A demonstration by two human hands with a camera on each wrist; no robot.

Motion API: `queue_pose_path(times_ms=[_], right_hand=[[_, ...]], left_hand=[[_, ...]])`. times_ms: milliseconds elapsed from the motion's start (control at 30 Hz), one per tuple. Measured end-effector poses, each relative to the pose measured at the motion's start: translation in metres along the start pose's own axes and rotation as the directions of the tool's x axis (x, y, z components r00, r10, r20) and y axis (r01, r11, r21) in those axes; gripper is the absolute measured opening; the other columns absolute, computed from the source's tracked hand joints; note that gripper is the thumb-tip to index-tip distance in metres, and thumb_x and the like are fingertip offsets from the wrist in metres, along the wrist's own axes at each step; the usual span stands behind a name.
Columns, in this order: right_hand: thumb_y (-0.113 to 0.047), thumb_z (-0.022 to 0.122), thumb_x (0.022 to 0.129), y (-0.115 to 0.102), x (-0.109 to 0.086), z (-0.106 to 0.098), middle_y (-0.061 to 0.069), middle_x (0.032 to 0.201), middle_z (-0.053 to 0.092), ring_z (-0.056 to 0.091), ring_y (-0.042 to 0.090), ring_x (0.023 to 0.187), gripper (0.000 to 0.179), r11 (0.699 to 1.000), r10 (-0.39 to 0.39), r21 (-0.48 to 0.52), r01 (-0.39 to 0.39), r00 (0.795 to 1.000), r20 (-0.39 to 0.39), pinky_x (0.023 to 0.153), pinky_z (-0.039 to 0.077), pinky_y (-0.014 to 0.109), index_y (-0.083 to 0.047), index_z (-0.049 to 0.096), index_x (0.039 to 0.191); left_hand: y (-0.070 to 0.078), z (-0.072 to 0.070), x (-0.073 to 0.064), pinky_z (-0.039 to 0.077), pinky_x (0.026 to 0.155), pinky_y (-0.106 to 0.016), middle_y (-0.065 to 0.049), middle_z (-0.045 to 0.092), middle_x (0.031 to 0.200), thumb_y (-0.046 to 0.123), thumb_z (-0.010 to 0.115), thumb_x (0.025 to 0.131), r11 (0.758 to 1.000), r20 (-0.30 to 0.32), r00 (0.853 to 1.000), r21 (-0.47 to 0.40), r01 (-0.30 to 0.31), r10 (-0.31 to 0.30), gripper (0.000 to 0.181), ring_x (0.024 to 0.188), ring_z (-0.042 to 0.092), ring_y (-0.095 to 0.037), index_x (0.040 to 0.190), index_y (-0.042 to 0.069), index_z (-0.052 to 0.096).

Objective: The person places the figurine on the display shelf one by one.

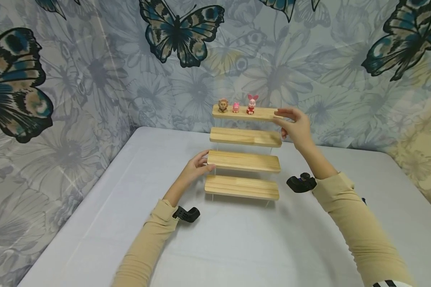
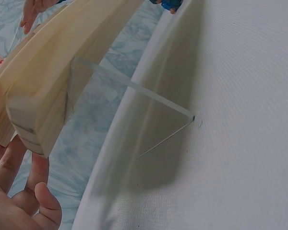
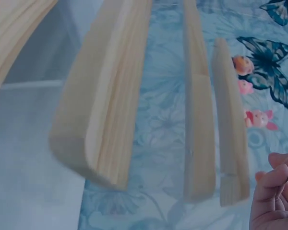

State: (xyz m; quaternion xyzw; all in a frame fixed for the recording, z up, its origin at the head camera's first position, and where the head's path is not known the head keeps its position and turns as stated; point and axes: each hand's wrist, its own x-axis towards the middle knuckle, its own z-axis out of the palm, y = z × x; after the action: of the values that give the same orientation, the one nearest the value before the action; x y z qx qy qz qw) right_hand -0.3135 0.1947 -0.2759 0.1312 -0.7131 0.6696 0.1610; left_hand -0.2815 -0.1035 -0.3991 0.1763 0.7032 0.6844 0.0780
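Both your hands flank a stepped wooden stand (image 1: 245, 136) of four pale boards, set on a white-covered table (image 1: 237, 243). Your left hand (image 1: 192, 169) grips the left end of the third board from the top (image 1: 242, 161), thumb at the near corner and fingers beyond it. Your right hand (image 1: 296, 125) is at the right end of the top board (image 1: 265, 113), its thumb and fingertips drawn close together; you cannot tell from these views whether they pinch anything or touch the wood. On that same top board, toward its left side, three small figurines stand upright in a row, apart from one another: a brown, lion-like one (image 1: 223, 105), a small pink one (image 1: 236, 107) and, nearest your right hand, a long-eared pink one in red (image 1: 251, 105). The lowest board (image 1: 241, 187) sits nearest you, and a clear support (image 2: 149, 93) meets the white cloth in the left wrist view. A blue item (image 2: 172, 5) is cut off at that view's upper edge. Black devices ride beside your tan cuffs (image 1: 167, 211), and butterflies (image 1: 177, 34) pattern the floral backdrop (image 1: 100, 75) behind.
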Motion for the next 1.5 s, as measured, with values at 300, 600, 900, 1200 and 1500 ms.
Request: queue_pose_path(times_ms=[300, 600, 900, 1200, 1500], right_hand=[[-0.001, 0.065, 0.081, -0.017, -0.024, -0.03, 0.005, 0.097, 0.063, 0.044, 0.01, 0.039, 0.022, 1.0, -0.026, -0.007, 0.026, 1.0, 0.007, 0.038, 0.038, 0.019, -0.005, 0.061, 0.102], [0.001, 0.06, 0.084, -0.019, -0.051, -0.052, 0.004, 0.098, 0.063, 0.041, 0.012, 0.041, 0.019, 0.991, 0.021, 0.131, -0.029, 0.998, 0.062, 0.038, 0.036, 0.021, 0.002, 0.059, 0.103], [0.0, 0.061, 0.083, -0.021, -0.07, -0.068, 0.004, 0.1, 0.064, 0.039, 0.013, 0.04, 0.024, 0.998, 0.022, 0.064, -0.025, 0.999, 0.043, 0.037, 0.034, 0.022, 0.003, 0.059, 0.106], [-0.002, 0.062, 0.083, -0.027, -0.091, -0.091, 0.0, 0.098, 0.064, 0.04, 0.014, 0.039, 0.025, 0.999, 0.018, -0.044, -0.018, 1.0, -0.003, 0.037, 0.032, 0.024, 0.003, 0.059, 0.107], [-0.009, 0.062, 0.085, -0.02, -0.123, -0.117, -0.008, 0.093, 0.065, 0.04, 0.013, 0.043, 0.021, 0.964, 0.107, -0.237, -0.119, 0.992, -0.063, 0.039, 0.032, 0.026, -0.003, 0.058, 0.105]], left_hand=[[0.002, 0.0, 0.001, 0.036, 0.086, -0.045, -0.019, 0.053, 0.118, 0.011, 0.06, 0.086, 1.0, 0.007, 1.0, -0.005, 0.025, -0.025, 0.063, 0.099, 0.048, -0.024, 0.14, 0.008, 0.028], [0.001, 0.0, 0.0, 0.038, 0.085, -0.04, -0.013, 0.056, 0.115, 0.016, 0.062, 0.084, 1.0, 0.0, 1.0, 0.008, 0.013, -0.013, 0.064, 0.097, 0.051, -0.023, 0.14, 0.01, 0.03], [0.02, 0.005, -0.009, 0.035, 0.089, -0.045, -0.021, 0.052, 0.118, 0.01, 0.059, 0.086, 1.0, 0.021, 0.999, -0.001, 0.026, -0.026, 0.062, 0.098, 0.049, -0.024, 0.14, 0.005, 0.027], [0.032, 0.007, -0.013, 0.034, 0.09, -0.047, -0.024, 0.05, 0.118, 0.006, 0.056, 0.087, 1.0, 0.02, 1.0, 0.008, 0.02, -0.02, 0.061, 0.099, 0.049, -0.026, 0.139, 0.002, 0.026], [0.016, 0.005, -0.007, 0.034, 0.09, -0.048, -0.025, 0.049, 0.119, 0.004, 0.056, 0.086, 0.999, 0.018, 1.0, -0.027, 0.021, -0.02, 0.062, 0.098, 0.05, -0.026, 0.14, 0.0, 0.025]])
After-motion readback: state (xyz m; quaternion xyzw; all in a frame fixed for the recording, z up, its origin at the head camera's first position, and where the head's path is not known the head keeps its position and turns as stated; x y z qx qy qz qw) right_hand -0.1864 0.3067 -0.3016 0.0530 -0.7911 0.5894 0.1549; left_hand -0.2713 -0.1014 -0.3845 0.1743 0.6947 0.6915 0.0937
